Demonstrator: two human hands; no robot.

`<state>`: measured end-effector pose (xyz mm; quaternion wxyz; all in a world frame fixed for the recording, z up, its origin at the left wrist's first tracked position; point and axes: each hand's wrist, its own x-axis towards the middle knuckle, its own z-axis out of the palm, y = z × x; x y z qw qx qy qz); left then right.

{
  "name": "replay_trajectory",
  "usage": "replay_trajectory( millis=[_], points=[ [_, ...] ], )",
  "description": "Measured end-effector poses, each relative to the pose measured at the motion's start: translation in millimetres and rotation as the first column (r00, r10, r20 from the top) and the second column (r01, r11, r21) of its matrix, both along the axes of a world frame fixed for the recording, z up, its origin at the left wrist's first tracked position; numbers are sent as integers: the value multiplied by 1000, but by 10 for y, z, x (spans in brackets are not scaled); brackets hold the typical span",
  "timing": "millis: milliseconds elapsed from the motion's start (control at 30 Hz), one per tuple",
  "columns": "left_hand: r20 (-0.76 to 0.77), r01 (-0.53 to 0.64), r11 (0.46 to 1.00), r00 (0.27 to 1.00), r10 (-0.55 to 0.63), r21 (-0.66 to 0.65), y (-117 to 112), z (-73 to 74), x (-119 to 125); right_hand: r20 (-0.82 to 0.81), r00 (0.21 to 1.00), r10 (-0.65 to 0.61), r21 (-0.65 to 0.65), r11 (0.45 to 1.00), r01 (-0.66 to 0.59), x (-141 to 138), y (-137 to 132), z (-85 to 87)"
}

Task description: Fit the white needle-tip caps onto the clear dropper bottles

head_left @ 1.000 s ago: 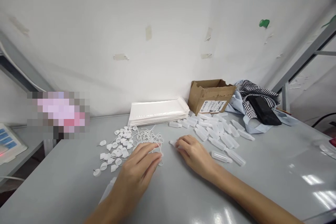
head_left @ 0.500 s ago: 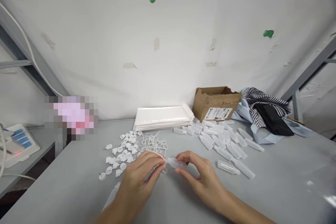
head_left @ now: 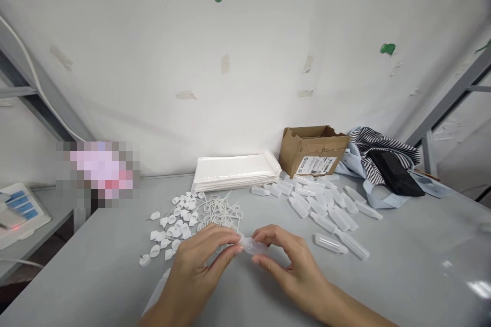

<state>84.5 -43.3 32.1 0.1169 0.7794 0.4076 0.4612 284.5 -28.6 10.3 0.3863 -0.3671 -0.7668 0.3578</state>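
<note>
Lying near the back of the tabletop (head_left: 95, 271), the stack of white envelopes (head_left: 236, 169) has an open cardboard box (head_left: 307, 149) just to its right, then a striped cloth (head_left: 399, 148) bearing a dark pouch (head_left: 395, 173). In front of the stack, leftward, are white caps (head_left: 179, 222) and tangled white loops (head_left: 219, 210); rightward, loose translucent bottles (head_left: 320, 205) crowd together. Nearest, well in front of the stack, the held bottle (head_left: 253, 247) spans both hands: the left hand (head_left: 201, 260) pinches its neck end, fingertips nearly closed; the right hand (head_left: 289, 260) curls half-open around its body, thumb contact unclear.
</note>
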Motion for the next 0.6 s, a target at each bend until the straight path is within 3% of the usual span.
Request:
replay_trajectory(
  millis=[167, 400, 500, 600],
  points=[
    [32, 6, 999, 999, -5, -36, -17, 7, 5, -35, 999, 2, -19, 1000, -3, -16, -20, -12],
    [102, -144, 953, 979, 177, -267, -60, -8, 49, -40, 999, -6, 27, 1000, 7, -34, -57, -14],
    [77, -101, 967, 990, 122, -234, -58, -81, 50, -27, 1000, -14, 20, 1000, 15, -33, -74, -9],
    [71, -53, 993, 996, 61, -106, -70, -167, 74, 7, 999, -43, -59, 997, 43, -37, -86, -9]
  ],
)
